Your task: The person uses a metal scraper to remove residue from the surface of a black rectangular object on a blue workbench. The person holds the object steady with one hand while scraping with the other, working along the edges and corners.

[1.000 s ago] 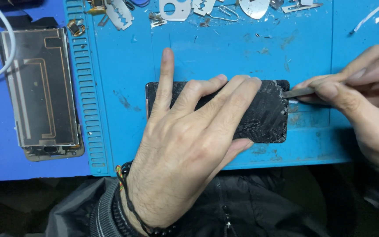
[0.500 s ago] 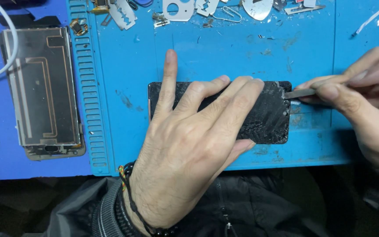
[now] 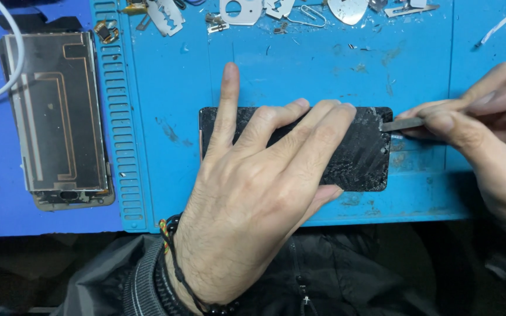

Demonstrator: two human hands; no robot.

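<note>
- On the blue work mat (image 3: 300, 64), near its front edge, lies a black cracked phone screen panel (image 3: 363, 153); long axis runs left-right, one short end toward the right hand, the other toward the ribbed strip of the mat.
- Left hand (image 3: 259, 193) lies flat on the panel, palm down, fingers spread and open, pressing it to the mat; index finger reaches past the panel's far edge onto bare mat.
- Right hand (image 3: 481, 131) is closed in a pinch on a thin metal pry tool (image 3: 402, 124); tool lies nearly level, tip touching the panel's right short edge near the far corner.
- Surface: mat is scuffed, with dark specks; a ribbed slotted strip (image 3: 125, 117) runs along its left side, left of the panel.
- Left of that strip, a phone frame with copper-toned coil traces (image 3: 57, 114) lies with long axis front-to-back, crosswise to the panel; white cable (image 3: 8, 64) curves over its far left corner.
- Far edge of mat, beyond the panel: razor blade (image 3: 164, 14), small metal plates and picks (image 3: 241, 10), wire clip (image 3: 307, 16), all partly cut off by the top of the view.
- Hidden: most of the panel's left and middle under the left hand; tool's handle end covered by right fingers; right hand cut off at the view's right side.
- Below the mat's front edge only dark jacket (image 3: 300, 269); room not visible.
- Beaded bracelet (image 3: 174, 263) on left wrist.
</note>
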